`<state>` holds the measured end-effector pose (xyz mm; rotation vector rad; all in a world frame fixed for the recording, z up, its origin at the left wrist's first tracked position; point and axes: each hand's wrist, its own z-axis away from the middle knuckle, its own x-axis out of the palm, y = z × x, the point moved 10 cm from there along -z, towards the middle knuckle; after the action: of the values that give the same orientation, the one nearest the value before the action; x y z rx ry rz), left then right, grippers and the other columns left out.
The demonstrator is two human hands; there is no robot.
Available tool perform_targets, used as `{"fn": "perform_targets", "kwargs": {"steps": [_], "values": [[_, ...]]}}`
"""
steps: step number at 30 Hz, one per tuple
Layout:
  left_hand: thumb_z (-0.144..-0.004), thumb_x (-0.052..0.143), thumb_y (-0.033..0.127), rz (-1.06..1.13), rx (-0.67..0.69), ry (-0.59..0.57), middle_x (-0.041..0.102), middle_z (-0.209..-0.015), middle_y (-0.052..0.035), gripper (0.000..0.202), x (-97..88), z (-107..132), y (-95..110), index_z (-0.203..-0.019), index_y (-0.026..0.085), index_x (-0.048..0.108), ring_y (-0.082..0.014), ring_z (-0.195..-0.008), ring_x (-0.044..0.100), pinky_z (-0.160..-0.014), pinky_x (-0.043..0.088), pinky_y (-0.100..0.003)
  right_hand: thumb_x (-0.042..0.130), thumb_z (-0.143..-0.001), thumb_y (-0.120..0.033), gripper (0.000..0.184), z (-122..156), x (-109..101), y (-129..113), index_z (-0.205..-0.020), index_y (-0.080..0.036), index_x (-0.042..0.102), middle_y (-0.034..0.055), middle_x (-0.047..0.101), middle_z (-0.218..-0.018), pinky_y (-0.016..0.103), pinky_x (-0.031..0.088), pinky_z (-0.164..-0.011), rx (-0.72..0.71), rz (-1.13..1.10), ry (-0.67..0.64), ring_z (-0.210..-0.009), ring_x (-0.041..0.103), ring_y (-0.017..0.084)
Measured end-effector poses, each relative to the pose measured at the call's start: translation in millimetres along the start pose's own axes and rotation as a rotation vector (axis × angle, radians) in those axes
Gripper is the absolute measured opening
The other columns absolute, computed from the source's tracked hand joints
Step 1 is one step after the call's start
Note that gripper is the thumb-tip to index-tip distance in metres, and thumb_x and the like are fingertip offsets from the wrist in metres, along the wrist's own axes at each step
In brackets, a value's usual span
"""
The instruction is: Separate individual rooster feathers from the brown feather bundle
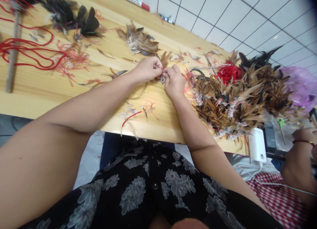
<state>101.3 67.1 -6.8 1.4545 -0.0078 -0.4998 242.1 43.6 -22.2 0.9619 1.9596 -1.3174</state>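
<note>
My left hand [150, 69] and my right hand [174, 80] meet over the middle of the wooden table, fingertips pinched together. Between them they grip a small tuft of brown feathers [164, 59]; its tips stick out behind the fingers and a pale end shows below. How the fingers divide the hold is partly hidden. Just beyond my left hand lies a loose pile of grey-brown feathers [141, 41]. To the right of my right hand spreads a large heap of brown feather bundles [230, 100], with a tangle of red thread [229, 73] on it.
Red cord [32, 54], a grey stick [13, 54] and black feathers [64, 14] lie at the left. A marker [135, 0] rests by the tiled wall. A white device [257, 145] sits at the table's right edge, near another person's arm [297, 163]. Thread scraps litter the table.
</note>
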Motion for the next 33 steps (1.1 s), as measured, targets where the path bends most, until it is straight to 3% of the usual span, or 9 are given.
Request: {"fn": "perform_targets", "kwargs": {"steps": [4, 9, 12, 15, 19, 28, 33], "values": [[-0.104, 0.064, -0.006, 0.147, -0.089, -0.022, 0.068, -0.071, 0.0058, 0.035, 0.4, 9.0, 5.2, -0.082, 0.022, 0.061, -0.0097, -0.071, 0.058, -0.076, 0.042, -0.032, 0.065, -0.120, -0.038, 0.021, 5.6, -1.5, -12.7, -0.124, -0.024, 0.080, 0.0095, 0.074, -0.124, 0.043, 0.068, -0.096, -0.046, 0.018, -0.036, -0.102, 0.075, 0.026], [-0.102, 0.066, -0.008, 0.213, -0.108, -0.035, 0.069, -0.070, 0.0058, 0.038, -1.6, 11.0, 5.6, -0.078, 0.022, 0.062, -0.0101, -0.073, 0.059, -0.077, 0.040, -0.033, 0.070, -0.117, -0.038, 0.016, 4.2, 6.0, -4.3, -0.117, -0.025, 0.079, 0.0098, 0.075, -0.125, 0.047, 0.067, -0.100, -0.049, 0.021, -0.046, -0.103, 0.074, 0.027], [-0.093, 0.072, -0.009, 0.232, -0.092, -0.029, 0.067, -0.068, 0.0059, 0.035, -3.6, 6.4, 1.1, -0.077, 0.021, 0.063, -0.0103, -0.071, 0.058, -0.075, 0.042, -0.032, 0.074, -0.117, -0.044, 0.020, -1.8, 13.9, 7.4, -0.111, -0.025, 0.077, 0.0065, 0.076, -0.116, 0.044, 0.067, -0.104, -0.077, -0.144, -0.041, -0.106, 0.073, 0.024], [-0.081, 0.086, -0.005, 0.234, -0.068, -0.035, 0.070, -0.072, 0.0033, 0.033, -4.2, -0.4, -5.3, -0.079, 0.020, 0.064, -0.0124, -0.072, 0.065, -0.075, 0.047, -0.030, 0.072, -0.118, -0.062, 0.037, -9.9, 19.4, 30.7, -0.119, -0.026, 0.078, 0.0036, 0.076, -0.105, 0.039, 0.067, -0.096, -0.033, -0.332, -0.023, -0.096, 0.071, 0.021], [-0.079, 0.094, -0.002, 0.244, -0.025, -0.083, 0.075, -0.080, 0.0004, 0.034, -1.2, -6.5, -9.7, -0.083, 0.020, 0.068, -0.0150, -0.077, 0.073, -0.078, 0.053, -0.029, 0.073, -0.115, -0.069, 0.045, -16.3, 18.2, 48.8, -0.122, -0.025, 0.082, 0.0048, 0.078, -0.108, 0.041, 0.067, -0.099, -0.010, -0.383, 0.010, -0.098, 0.071, 0.021], [-0.077, 0.090, -0.003, 0.194, 0.087, -0.061, 0.076, -0.085, 0.0003, 0.034, -1.3, -9.7, -7.9, -0.090, 0.021, 0.071, -0.0181, -0.085, 0.076, -0.086, 0.059, -0.030, 0.075, -0.114, -0.039, 0.018, -16.1, 13.8, 33.9, -0.108, -0.024, 0.084, 0.0059, 0.079, -0.112, 0.050, 0.065, -0.117, 0.004, -0.278, -0.029, -0.112, 0.074, 0.025], [-0.082, 0.081, -0.004, 0.127, 0.172, -0.043, 0.073, -0.085, 0.0011, 0.032, -1.6, -7.5, 0.5, -0.091, 0.024, 0.069, -0.0176, -0.081, 0.067, -0.085, 0.055, -0.034, 0.078, -0.109, -0.031, 0.013, -14.3, 7.1, 25.4, -0.099, -0.024, 0.081, 0.0045, 0.078, -0.105, 0.048, 0.065, -0.115, 0.051, -0.290, -0.034, -0.108, 0.073, 0.025]]}}
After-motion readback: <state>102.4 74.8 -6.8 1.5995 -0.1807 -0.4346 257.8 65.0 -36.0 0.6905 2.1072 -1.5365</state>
